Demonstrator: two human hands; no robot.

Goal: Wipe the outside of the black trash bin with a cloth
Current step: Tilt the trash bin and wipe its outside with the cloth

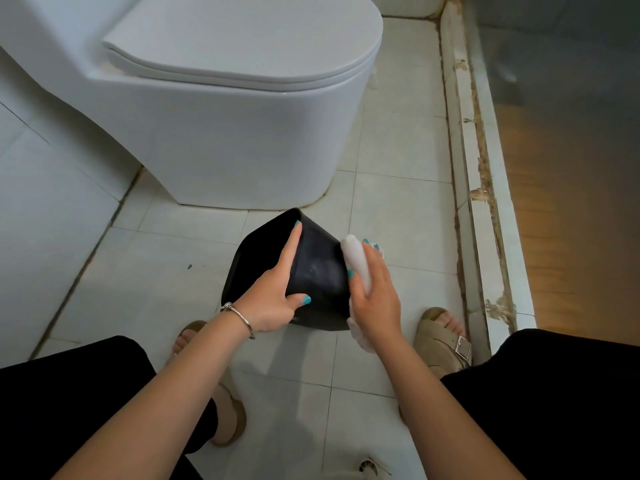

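tilting toward the left of the frame, the black trash bin (317, 271) sits at the centre of the picture on the tiled floor (166, 251), just below the base of the white toilet (221, 109) that fills the upper left. its open mouth faces left and its dusty outer wall faces up toward the camera.

the left hand (277, 292) grips the bin at the rim: the forefinger lies straight along the rim edge, the thumb is hooked over the outer wall, and the other fingers are hidden behind the bin. a thin metal bracelet (239, 315) circles that wrist.

the right hand (375, 292) holds a white cloth (356, 261) bunched under its curled fingers and presses it against the bin's right side; more of the cloth hangs out below the palm.

beige sandals (445, 337) show on both feet lower in the frame, with black trouser legs at the bottom corners. a worn, stained threshold strip (481, 188) runs down the right side, and a round floor drain (367, 467) sits at the bottom edge.
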